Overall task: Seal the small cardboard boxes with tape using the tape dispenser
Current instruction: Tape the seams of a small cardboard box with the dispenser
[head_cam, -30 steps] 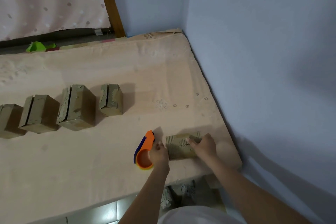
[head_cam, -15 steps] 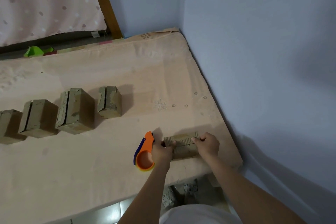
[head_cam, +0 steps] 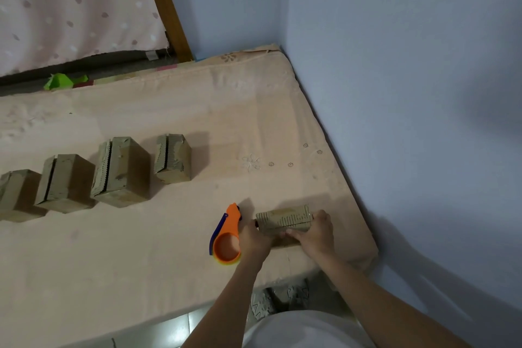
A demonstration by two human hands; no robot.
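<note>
A view looking down from head height at a mattress covered in a pale peach sheet, pushed into the corner of a room with blue walls.

Near the mattress's front right corner, a person holds a small cardboard box between both hands. The right hand curls around the box's right end, thumb along its near side. The left hand is at the box's left end; it also grips an orange tape dispenser with a blue edge, which sits just left of the box, its round body toward the viewer and its nose pointing away. The box lies on its side, rough torn patches showing on its top face.

Further back and to the left, four more boxes stand in a row — box one nearest the centre, then box two, box three and box four, cut off by the left edge. Each shows a dark seam down its top.

Behind the mattress hangs a spotted pink curtain beside a wooden post, with something green lying below it.
</note>
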